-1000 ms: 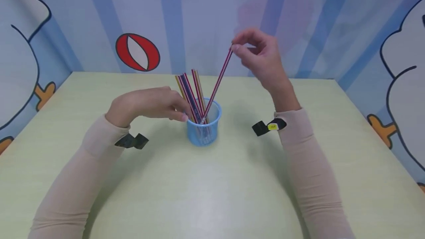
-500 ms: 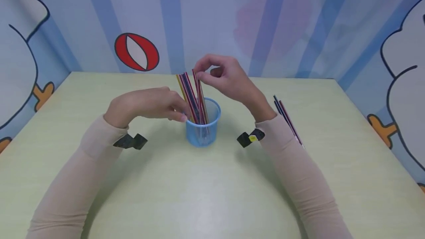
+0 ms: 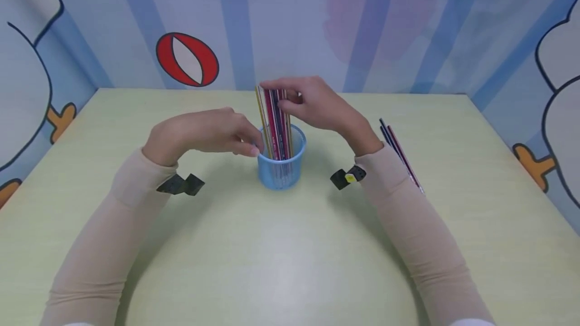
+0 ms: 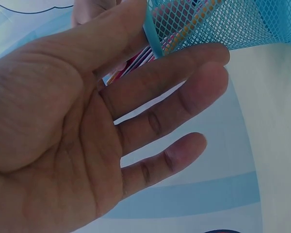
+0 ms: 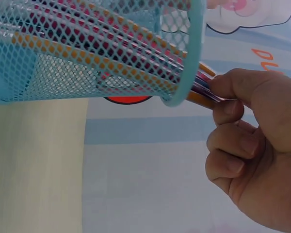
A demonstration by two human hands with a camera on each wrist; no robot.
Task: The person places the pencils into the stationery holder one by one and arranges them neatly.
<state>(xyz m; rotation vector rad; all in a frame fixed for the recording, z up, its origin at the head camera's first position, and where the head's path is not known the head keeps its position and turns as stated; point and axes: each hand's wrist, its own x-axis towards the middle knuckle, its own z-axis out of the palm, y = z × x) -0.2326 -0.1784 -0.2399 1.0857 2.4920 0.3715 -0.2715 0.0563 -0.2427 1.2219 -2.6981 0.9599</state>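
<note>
A light blue mesh pen cup (image 3: 279, 174) stands upright on the table, with a bundle of thin striped pencils (image 3: 275, 127) in red, navy and gold rising from it. My left hand (image 3: 206, 132) pinches the cup's left rim between thumb and fingers; the left wrist view shows the other fingers of this hand (image 4: 160, 107) stretched out below the rim. Above the cup, my right hand (image 3: 312, 99) holds the pencils near their upper ends. In the right wrist view, thumb and forefinger of the right hand (image 5: 254, 121) pinch the bundle just outside the cup's rim (image 5: 189, 63).
A few dark and red pencils (image 3: 401, 155) lie on the pale table (image 3: 281, 255), right of the right forearm. Behind the table stands a striped blue wall (image 3: 290, 24) with a painted red and white ball (image 3: 187, 59).
My right hand let a red pencil down into the cup, moving left, and now grips the bundle, which stands straighter. Pencils on the right came into view. The left hand stays at the rim.
</note>
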